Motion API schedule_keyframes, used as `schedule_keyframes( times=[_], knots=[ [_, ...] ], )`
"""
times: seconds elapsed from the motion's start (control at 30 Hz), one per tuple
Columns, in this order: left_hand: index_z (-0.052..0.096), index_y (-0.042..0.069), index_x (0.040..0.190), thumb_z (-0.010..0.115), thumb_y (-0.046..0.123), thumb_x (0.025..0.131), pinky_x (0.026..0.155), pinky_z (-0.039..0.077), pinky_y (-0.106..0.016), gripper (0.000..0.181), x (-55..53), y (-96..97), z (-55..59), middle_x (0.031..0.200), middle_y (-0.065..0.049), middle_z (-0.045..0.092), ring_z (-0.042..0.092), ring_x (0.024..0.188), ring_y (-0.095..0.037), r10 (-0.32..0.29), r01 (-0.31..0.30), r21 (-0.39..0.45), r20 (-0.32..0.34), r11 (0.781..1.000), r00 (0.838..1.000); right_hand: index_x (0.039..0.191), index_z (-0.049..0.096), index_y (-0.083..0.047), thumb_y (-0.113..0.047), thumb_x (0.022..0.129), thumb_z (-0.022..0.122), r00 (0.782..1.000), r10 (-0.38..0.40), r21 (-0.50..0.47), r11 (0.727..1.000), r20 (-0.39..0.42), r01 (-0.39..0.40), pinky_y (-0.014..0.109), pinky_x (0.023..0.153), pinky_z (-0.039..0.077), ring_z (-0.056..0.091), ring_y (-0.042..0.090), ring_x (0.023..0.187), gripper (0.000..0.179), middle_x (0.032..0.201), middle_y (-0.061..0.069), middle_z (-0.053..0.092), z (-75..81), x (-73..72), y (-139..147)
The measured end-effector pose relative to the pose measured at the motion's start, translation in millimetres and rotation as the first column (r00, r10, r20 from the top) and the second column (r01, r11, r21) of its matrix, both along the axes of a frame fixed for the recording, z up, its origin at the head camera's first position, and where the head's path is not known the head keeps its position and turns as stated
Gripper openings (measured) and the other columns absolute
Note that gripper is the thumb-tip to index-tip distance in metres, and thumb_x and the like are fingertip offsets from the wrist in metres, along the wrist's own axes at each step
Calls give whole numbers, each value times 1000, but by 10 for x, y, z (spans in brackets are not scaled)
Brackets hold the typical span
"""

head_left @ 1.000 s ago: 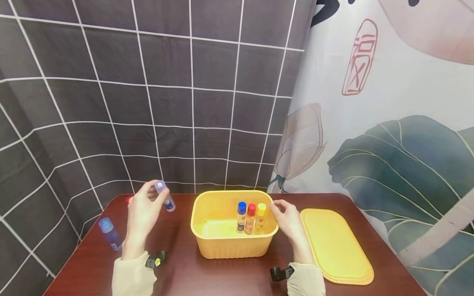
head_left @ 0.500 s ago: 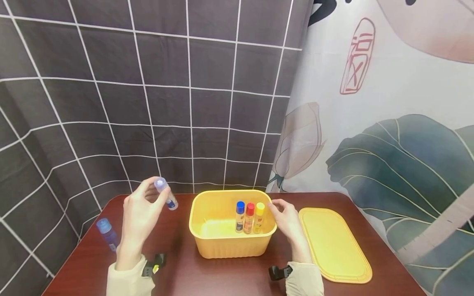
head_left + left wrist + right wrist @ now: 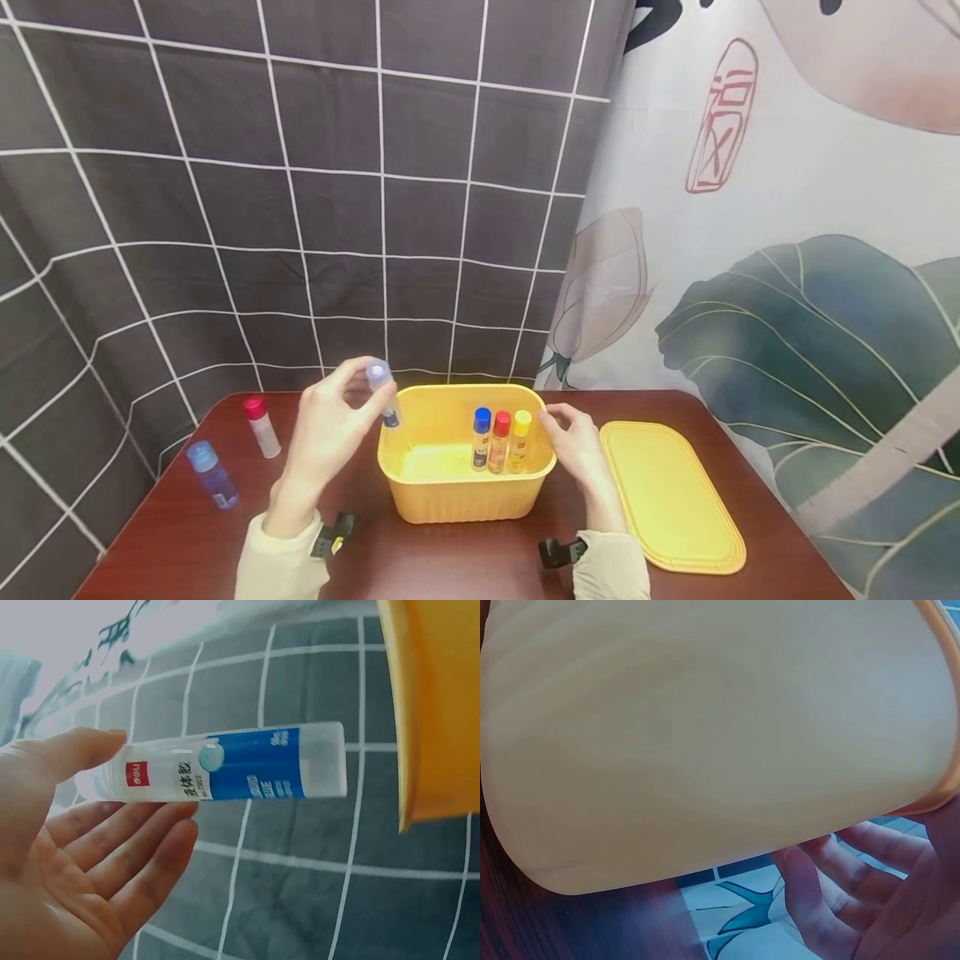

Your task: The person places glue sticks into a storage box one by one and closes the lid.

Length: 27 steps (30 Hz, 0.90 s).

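Note:
My left hand (image 3: 327,429) pinches a clear liquid glue bottle (image 3: 255,765) near its cap, between thumb and fingers. The bottle has a blue label and leans, its base pointing right; in the head view it overlaps the left rim of a yellow plastic bin (image 3: 465,502). My right hand (image 3: 573,440) holds the bin's right end at the rim, fingers against the outer wall (image 3: 705,750) in the right wrist view. Upright inside the bin, at its right side, stand a blue-capped bottle (image 3: 481,440), a red-capped bottle (image 3: 498,443) and a yellow-capped bottle (image 3: 519,443).
On the dark red table's left side stand a white bottle with a red cap (image 3: 262,427) and a blue bottle (image 3: 213,477). A yellow lid (image 3: 671,500) lies flat right of the bin. A grid-patterned curtain (image 3: 315,208) hangs behind the table.
My left hand has carried the glue bottle rightward to the bin's left rim, uncovering the red-capped white bottle. My right hand stays at the bin's right rim.

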<state>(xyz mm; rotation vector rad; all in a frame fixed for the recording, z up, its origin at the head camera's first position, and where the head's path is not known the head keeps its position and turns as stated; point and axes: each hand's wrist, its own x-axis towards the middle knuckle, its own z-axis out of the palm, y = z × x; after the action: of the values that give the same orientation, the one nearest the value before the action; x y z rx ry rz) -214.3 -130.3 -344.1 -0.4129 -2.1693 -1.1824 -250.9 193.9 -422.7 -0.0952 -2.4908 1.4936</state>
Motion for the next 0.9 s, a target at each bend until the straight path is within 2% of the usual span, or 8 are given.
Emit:
schedule_keyframes(
  times=[0.1, 0.2, 0.37, 0.5, 0.67, 0.8, 0.9],
  knots=[
    [69, 14, 108, 80, 21, 84, 73, 56, -30, 28, -73, 89, 23, 91, 3, 72, 69, 82, -10, -79, 81, -48, 43, 996, 996, 110, 68, 0, -21, 94, 66, 1000, 2, -4, 1000, 0, -2, 37, 75, 54, 63, 24, 85, 26, 94, 11, 68, -5, 1, -3],
    [68, 14, 107, 79, 21, 84, 74, 57, -34, 26, -155, 168, 41, 90, 4, 71, 68, 78, -10, -146, 157, -101, 109, 982, 983, 110, 69, -1, -22, 95, 65, 1000, 6, -2, 1000, 2, -6, 37, 75, 54, 63, 23, 84, 27, 94, 11, 68, -9, -7, -1],
    [69, 16, 104, 75, 25, 87, 74, 57, -34, 21, -319, 291, 43, 87, 6, 69, 67, 77, -9, -232, 283, -205, 243, 937, 942, 109, 69, -2, -23, 95, 65, 1000, -11, 7, 1000, 0, 11, 36, 75, 54, 63, 23, 84, 25, 94, 10, 68, -20, -12, 10],
    [69, 15, 102, 75, 26, 87, 73, 57, -32, 19, -446, 390, 36, 85, 6, 70, 67, 78, -9, -266, 368, -294, 334, 882, 904, 109, 69, -2, -23, 94, 65, 1000, -15, 9, 1000, -2, 15, 37, 75, 54, 63, 24, 84, 26, 93, 10, 68, -23, -15, 14],
    [69, 13, 97, 75, 20, 86, 72, 56, -29, 15, -590, 487, 15, 85, 5, 69, 67, 79, -10, -277, 449, -401, 418, 798, 865, 109, 69, -1, -22, 94, 65, 1000, -10, 6, 1000, 5, 10, 36, 75, 54, 63, 23, 84, 26, 95, 11, 69, -15, -15, 11],
    [67, 12, 92, 75, 17, 85, 65, 54, -27, 12, -683, 545, 13, 76, 6, 65, 63, 68, -10, -271, 494, -472, 464, 730, 843, 109, 69, -2, -22, 94, 65, 1000, -12, 12, 1000, 6, 12, 36, 75, 54, 63, 23, 84, 26, 95, 11, 69, -16, -14, 15],
    [66, 13, 88, 75, 18, 84, 59, 51, -25, 11, -743, 587, 4, 70, 7, 61, 58, 61, -9, -248, 513, -534, 490, 673, 836, 110, 69, -2, -23, 95, 65, 1000, -12, 9, 1000, 7, 12, 37, 75, 54, 63, 24, 84, 26, 95, 11, 68, -11, -11, 17]
  ],
)
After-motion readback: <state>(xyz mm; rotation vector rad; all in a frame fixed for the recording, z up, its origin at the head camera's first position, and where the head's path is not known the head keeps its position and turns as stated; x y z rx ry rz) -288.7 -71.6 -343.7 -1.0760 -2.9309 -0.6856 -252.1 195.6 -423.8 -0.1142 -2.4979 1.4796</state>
